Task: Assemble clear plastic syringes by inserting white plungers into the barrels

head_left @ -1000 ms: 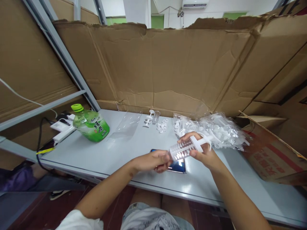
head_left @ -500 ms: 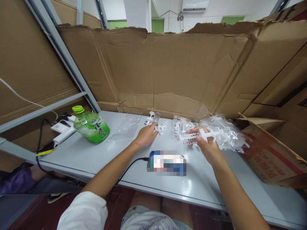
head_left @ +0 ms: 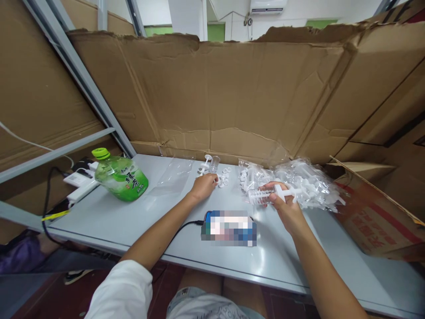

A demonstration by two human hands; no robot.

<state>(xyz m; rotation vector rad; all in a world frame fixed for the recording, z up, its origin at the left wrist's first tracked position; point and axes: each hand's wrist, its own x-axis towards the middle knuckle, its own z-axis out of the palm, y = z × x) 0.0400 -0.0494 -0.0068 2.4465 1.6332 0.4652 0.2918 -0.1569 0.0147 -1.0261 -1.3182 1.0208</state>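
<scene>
Cardboard walls (head_left: 232,97) hem in the grey table (head_left: 133,217), where the green tea bottle (head_left: 121,179) and the bags of syringe parts (head_left: 299,179) lie as they did a second ago. Since then the left hand (head_left: 203,187) has left the syringe and reached out to the small white caps (head_left: 224,176), fingers curled over them. The right hand (head_left: 283,206) still grips the clear syringe (head_left: 265,194), now carried further out above the table beside the bags, which suggests a cap is being fetched for it.

A pale grey table (head_left: 109,221) stands against a wall of creased, torn brown cardboard (head_left: 232,88). Grey metal struts (head_left: 83,84) slant across the left side. Above the cardboard show white walls with green panels (head_left: 215,32) and what looks like an air conditioner (head_left: 268,5). Under the table the floor (head_left: 59,297) is dark reddish.
</scene>
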